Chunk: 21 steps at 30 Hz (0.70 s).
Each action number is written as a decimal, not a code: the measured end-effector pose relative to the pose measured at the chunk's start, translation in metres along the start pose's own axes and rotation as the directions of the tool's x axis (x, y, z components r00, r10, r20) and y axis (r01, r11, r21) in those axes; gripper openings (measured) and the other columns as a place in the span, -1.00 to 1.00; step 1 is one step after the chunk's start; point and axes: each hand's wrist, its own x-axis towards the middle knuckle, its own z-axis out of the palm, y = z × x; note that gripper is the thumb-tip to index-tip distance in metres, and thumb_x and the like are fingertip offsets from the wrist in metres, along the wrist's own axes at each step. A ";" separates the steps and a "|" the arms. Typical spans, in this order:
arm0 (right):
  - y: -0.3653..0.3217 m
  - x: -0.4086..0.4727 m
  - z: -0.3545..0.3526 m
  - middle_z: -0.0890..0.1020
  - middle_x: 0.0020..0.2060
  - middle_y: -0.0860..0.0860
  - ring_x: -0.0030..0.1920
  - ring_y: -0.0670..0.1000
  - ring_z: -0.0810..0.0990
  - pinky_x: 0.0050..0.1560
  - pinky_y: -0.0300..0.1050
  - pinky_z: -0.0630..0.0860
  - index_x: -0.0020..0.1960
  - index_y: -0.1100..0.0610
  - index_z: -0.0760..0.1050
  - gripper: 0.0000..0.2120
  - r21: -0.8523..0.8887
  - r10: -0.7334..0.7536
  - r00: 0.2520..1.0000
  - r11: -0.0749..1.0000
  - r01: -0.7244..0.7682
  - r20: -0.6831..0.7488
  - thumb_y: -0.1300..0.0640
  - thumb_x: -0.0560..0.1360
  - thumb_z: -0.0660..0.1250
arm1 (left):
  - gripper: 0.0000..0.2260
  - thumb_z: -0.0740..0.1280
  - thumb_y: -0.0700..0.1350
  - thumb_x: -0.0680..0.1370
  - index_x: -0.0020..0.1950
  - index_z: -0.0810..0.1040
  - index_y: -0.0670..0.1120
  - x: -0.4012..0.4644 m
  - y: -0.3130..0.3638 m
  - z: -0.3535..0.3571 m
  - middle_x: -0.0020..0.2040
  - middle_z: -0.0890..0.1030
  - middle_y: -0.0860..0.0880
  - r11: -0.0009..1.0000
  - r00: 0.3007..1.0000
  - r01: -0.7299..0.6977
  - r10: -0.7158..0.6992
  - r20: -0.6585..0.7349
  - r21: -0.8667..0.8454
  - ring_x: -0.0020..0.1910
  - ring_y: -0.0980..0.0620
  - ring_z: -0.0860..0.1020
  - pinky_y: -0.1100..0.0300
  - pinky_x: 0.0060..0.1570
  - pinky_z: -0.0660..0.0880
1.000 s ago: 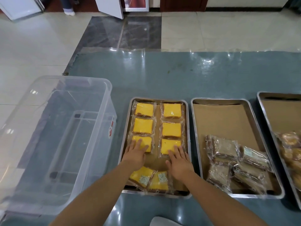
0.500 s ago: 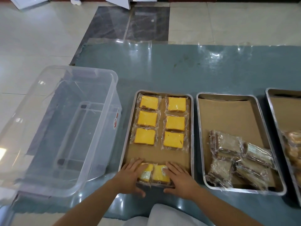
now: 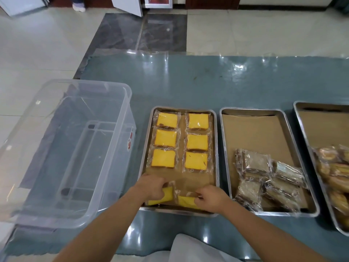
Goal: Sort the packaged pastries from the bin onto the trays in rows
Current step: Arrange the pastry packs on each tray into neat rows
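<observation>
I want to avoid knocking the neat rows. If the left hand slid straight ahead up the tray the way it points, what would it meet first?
Probably the nearest yellow packaged pastry in the left column. The left hand, gripping a yellow wrapped pastry at the near end of the steel tray, has only bare brown liner paper ahead before it.

A long table under a blue-grey cloth and glossy clear plastic sheet (image 3: 217,82) catches bright glare. Beyond its far edge lies a pale cream tiled floor (image 3: 264,31), with a dark grey marble slab panel (image 3: 132,31) inset. Farther back stands a white open door (image 3: 126,4).
</observation>
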 end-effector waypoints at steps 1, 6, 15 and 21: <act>0.001 0.001 -0.005 0.55 -0.26 -0.07 -0.20 0.04 0.57 -0.30 -0.11 0.43 -0.11 -0.05 0.47 -0.74 -0.022 0.025 1.000 0.999 -0.025 -0.002 -0.16 0.46 0.09 | -0.68 0.30 -0.06 0.45 0.20 0.55 0.10 0.002 0.001 -0.002 0.07 0.61 0.05 1.000 0.999 0.011 -0.010 -0.030 0.022 0.11 -0.05 0.56 0.05 0.13 0.48; 0.005 0.005 -0.006 0.36 0.48 0.03 0.46 0.08 0.32 0.46 0.04 0.29 0.52 0.02 0.30 -0.51 -0.089 0.051 0.981 0.994 -0.068 -0.185 0.12 0.59 0.16 | -0.29 0.32 -0.21 0.47 0.54 0.25 0.25 0.008 0.010 0.012 0.47 0.33 0.02 0.999 0.964 0.041 -0.034 -0.264 0.020 0.51 -0.09 0.21 -0.11 0.55 0.08; -0.005 -0.006 0.046 -0.17 0.64 0.01 0.61 0.08 -0.31 0.55 0.08 -0.27 0.57 -0.11 0.18 -0.55 -0.181 -0.112 0.992 0.978 0.100 -0.054 -0.08 0.69 0.05 | -0.29 0.28 -0.08 0.65 0.62 -0.09 0.27 -0.005 -0.007 0.077 0.65 -0.28 -0.03 0.995 0.979 0.011 0.009 -0.202 0.101 0.60 -0.11 -0.34 -0.10 0.58 -0.22; 0.010 0.005 0.025 -0.17 0.64 -0.01 0.61 0.01 -0.29 0.54 -0.02 -0.34 0.60 -0.09 0.18 -0.52 -0.189 -0.041 0.988 0.982 0.013 -0.146 0.03 0.69 0.11 | -0.50 0.23 0.04 0.67 0.59 0.19 0.20 0.000 -0.008 0.068 0.67 -0.06 -0.01 0.997 0.943 -0.071 0.072 -0.325 0.017 0.64 -0.10 -0.17 -0.11 0.56 -0.20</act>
